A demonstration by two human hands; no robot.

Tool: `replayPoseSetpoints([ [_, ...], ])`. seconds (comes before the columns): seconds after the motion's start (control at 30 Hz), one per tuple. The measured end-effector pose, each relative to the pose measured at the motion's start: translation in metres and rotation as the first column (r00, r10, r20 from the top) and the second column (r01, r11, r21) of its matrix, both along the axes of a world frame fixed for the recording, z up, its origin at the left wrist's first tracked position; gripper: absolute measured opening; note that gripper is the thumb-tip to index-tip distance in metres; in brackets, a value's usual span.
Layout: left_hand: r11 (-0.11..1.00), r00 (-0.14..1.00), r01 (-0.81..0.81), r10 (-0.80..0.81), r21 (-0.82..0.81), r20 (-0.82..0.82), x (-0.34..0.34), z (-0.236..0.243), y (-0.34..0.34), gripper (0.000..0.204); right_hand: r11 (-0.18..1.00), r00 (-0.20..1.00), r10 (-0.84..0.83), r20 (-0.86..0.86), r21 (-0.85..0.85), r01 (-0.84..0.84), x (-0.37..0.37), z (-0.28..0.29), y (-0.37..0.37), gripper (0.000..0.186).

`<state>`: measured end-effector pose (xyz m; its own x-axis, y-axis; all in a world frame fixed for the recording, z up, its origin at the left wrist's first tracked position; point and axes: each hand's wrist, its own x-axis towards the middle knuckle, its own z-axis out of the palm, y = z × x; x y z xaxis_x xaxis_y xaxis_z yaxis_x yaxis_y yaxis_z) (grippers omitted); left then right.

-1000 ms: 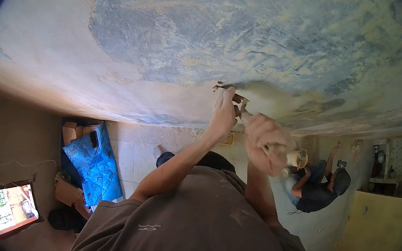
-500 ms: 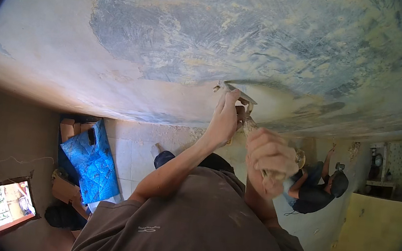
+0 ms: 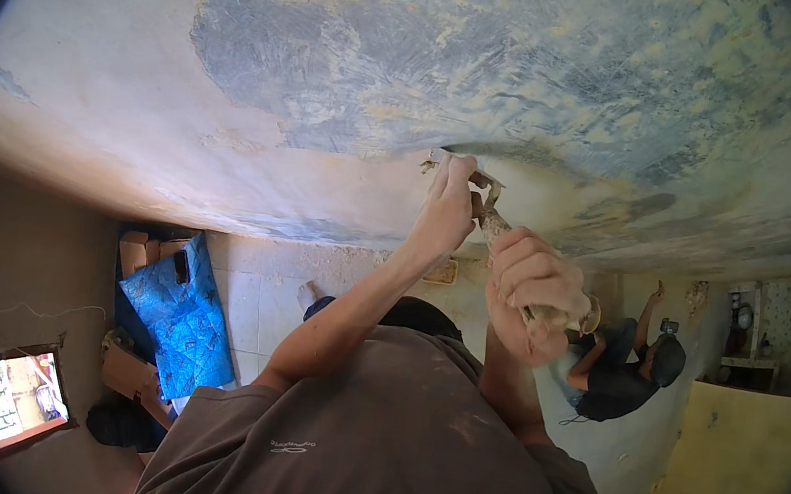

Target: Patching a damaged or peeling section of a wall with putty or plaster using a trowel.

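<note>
A scraper with a plaster-smeared handle and a flat metal blade is set against the wall. My right hand is wrapped round its handle. At the blade end, my left hand grips the tool, its fingers lying along the blade, which they partly hide. A small whitish clump sits by the left fingertips. The wall around the blade is patchy: blue-grey paint above, pale bare or skimmed surface below.
Another person in dark clothes and a cap works at the right, one arm raised. To the left lie a blue quilted sheet and cardboard boxes. A window opening shows at lower left, a yellowish panel at lower right.
Both my hands and the scraper have shifted slightly upward along the wall. My grip on it looks the same.
</note>
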<state>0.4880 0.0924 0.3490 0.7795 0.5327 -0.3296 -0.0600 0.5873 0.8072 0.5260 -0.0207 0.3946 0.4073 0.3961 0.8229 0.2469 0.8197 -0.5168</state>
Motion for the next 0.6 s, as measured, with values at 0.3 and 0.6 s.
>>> replayPoseSetpoints([
  [0.3, 0.997, 0.99, -0.049, 0.041, -0.059, -0.138, -0.003, -0.017, -0.002, 0.036, 0.998, 1.0, 0.008, 0.027, -0.068, -0.006, 0.001, -0.009, 0.003, 0.046],
  [0.6, 1.0, 0.996, -0.029, 0.029, 0.011, -0.083, -0.005, -0.078, 0.009, 0.039, 0.989, 0.996, -0.074, 0.045, -0.122, 0.079, -0.01, -0.051, 0.016, 0.036],
])
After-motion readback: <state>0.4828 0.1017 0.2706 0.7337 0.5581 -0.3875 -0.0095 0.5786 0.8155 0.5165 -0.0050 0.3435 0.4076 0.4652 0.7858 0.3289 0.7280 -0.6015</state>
